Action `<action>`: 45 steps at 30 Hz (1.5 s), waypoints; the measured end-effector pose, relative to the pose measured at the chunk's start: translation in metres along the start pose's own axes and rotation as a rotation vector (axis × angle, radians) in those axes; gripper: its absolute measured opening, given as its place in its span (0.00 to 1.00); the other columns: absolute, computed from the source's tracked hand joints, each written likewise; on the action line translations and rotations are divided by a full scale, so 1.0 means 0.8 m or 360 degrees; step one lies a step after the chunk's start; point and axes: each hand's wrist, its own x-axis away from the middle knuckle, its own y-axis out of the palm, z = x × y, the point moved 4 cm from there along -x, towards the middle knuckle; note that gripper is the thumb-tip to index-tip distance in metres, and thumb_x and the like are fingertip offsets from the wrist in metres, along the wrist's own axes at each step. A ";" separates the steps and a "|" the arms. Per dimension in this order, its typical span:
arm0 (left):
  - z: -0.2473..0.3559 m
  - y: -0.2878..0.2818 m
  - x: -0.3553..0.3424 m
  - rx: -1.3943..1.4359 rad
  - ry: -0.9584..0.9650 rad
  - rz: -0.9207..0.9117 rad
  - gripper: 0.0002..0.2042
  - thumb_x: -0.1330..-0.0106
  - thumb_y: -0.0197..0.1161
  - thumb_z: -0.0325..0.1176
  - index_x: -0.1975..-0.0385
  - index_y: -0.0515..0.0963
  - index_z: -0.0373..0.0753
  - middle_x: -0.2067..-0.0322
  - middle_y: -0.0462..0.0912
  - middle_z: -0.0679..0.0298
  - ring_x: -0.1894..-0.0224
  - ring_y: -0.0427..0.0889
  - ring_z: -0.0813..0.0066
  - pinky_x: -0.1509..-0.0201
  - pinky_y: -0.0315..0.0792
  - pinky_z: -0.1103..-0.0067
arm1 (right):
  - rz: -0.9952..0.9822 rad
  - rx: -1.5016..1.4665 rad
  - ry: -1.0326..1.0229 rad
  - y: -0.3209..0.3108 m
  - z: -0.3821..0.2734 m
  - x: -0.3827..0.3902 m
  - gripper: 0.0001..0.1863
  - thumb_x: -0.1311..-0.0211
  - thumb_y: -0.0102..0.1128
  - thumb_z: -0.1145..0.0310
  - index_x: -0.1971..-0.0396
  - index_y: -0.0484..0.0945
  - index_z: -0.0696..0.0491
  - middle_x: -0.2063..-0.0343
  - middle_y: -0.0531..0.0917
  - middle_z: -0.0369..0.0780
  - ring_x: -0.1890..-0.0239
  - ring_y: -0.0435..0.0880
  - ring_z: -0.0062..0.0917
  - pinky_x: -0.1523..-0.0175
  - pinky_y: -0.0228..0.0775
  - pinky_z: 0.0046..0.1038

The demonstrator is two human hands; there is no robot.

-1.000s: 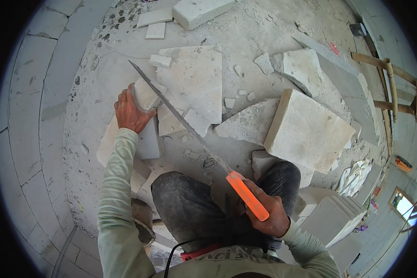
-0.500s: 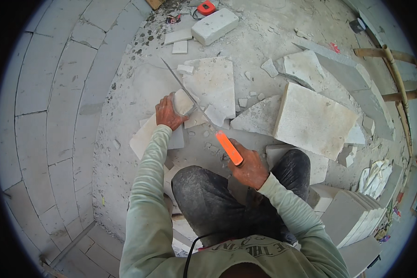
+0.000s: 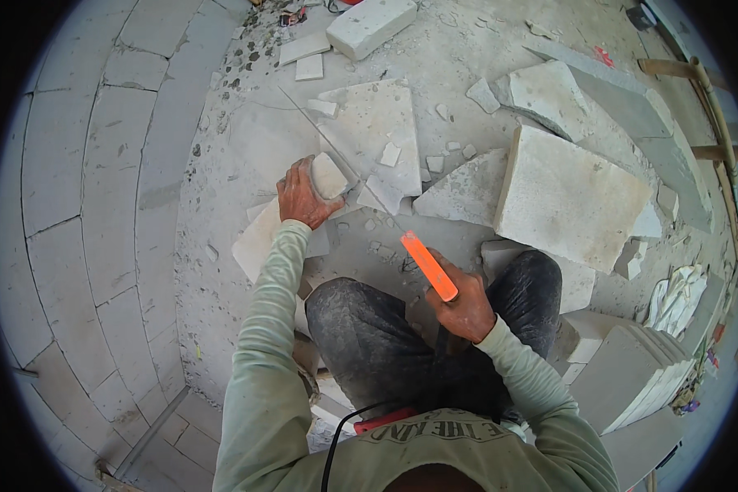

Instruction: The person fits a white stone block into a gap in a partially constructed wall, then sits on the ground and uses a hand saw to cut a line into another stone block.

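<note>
My right hand grips the orange handle of a hand saw. The saw's long thin blade, seen almost edge-on, points away to the upper left. It runs along the right side of a small pale block piece, touching or very close to it. My left hand wraps round that piece from the left, thumb toward me. Beneath it, partly covered by my hand, lies a larger pale block. A flat white slab lies just beyond, with a loose chip on it.
Broken slabs, including a large rectangular one, lie to the right. Stacked grey panels stand near my right knee. A block wall rises on the left. A whole white block lies at the far side, near thin offcuts.
The saw has drawn back toward me and right with my right hand. A white chip now lies on the slab beyond the blade. My left hand keeps its hold. The view has shifted slightly.
</note>
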 end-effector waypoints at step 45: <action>-0.001 0.009 -0.011 -0.0056 -0.0045 -0.0021 0.49 0.67 0.76 0.49 0.40 0.61 0.37 0.46 0.69 0.54 0.42 0.67 0.57 0.37 0.59 0.62 | -0.0247 0.0160 0.0090 0.012 -0.016 -0.054 0.29 0.50 0.53 0.81 0.43 0.66 0.65 0.68 0.81 0.55 0.72 0.81 0.48 0.63 0.75 0.31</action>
